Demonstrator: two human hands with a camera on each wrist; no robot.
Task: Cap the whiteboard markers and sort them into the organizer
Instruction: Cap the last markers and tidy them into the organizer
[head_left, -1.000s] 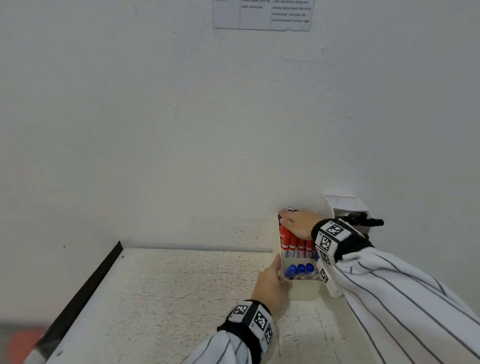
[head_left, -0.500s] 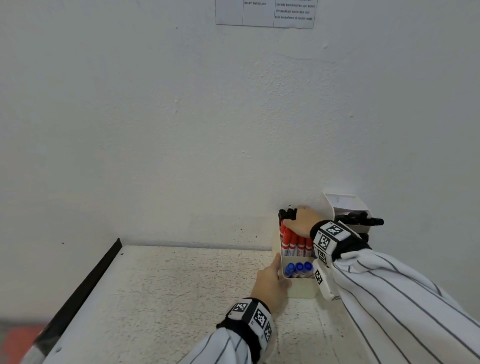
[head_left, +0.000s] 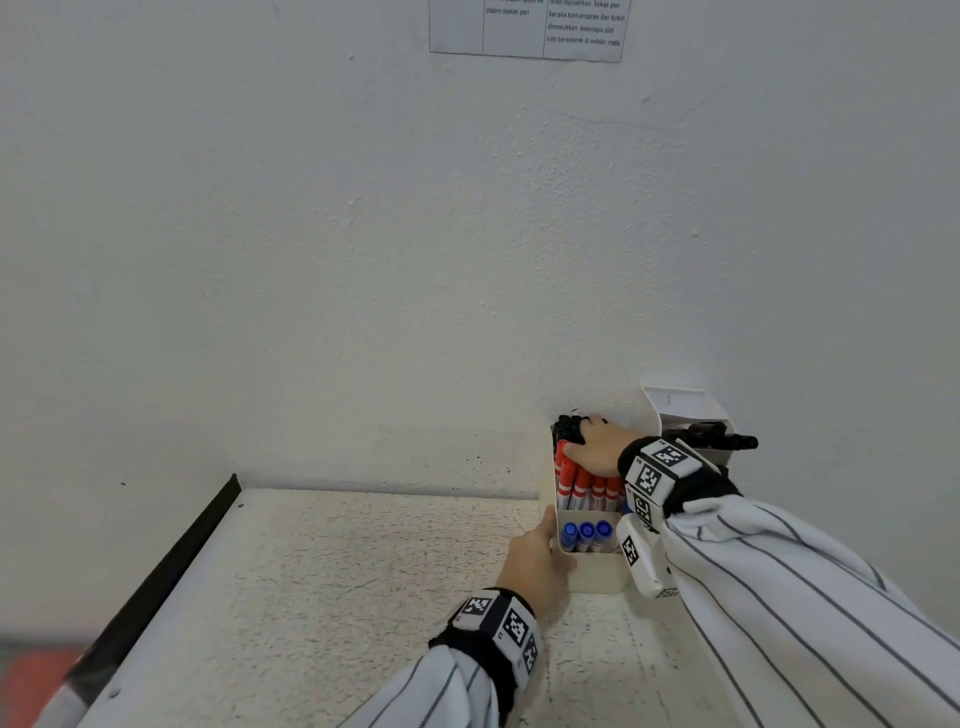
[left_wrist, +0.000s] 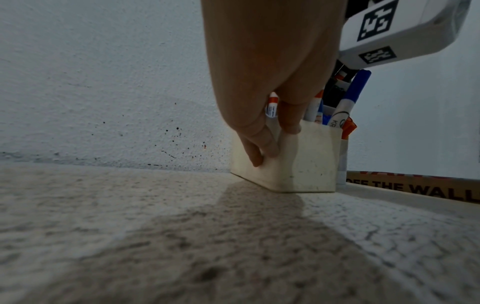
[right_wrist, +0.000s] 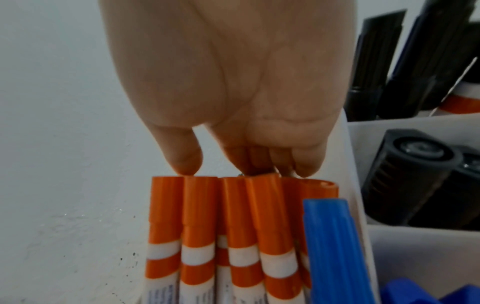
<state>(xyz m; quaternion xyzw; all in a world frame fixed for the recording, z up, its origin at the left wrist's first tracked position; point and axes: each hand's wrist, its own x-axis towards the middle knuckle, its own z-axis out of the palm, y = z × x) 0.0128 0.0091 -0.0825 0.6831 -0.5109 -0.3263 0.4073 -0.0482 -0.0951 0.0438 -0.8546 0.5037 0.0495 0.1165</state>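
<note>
from the head view i see the organizer (head_left: 592, 574) against the wall, blue markers (head_left: 586, 534) in front, red markers (head_left: 584, 488) behind. left wrist view: my left hand (left_wrist: 270, 86) grips its corner. right wrist view: my right hand (right_wrist: 233, 86) has straight fingertips (right_wrist: 185, 160) touching the red caps, gripping nothing.

A printed sheet (head_left: 527, 28) hangs on the white wall (head_left: 311, 234); beside the speckled table (head_left: 337, 597), perhaps a cardboard box (left_wrist: 415, 187).

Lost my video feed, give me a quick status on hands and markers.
Left hand steadying organizer by its wall. Right hand fingertips on red marker caps. Blue markers and red ones capped, in separate compartments. Nothing blocking.
</note>
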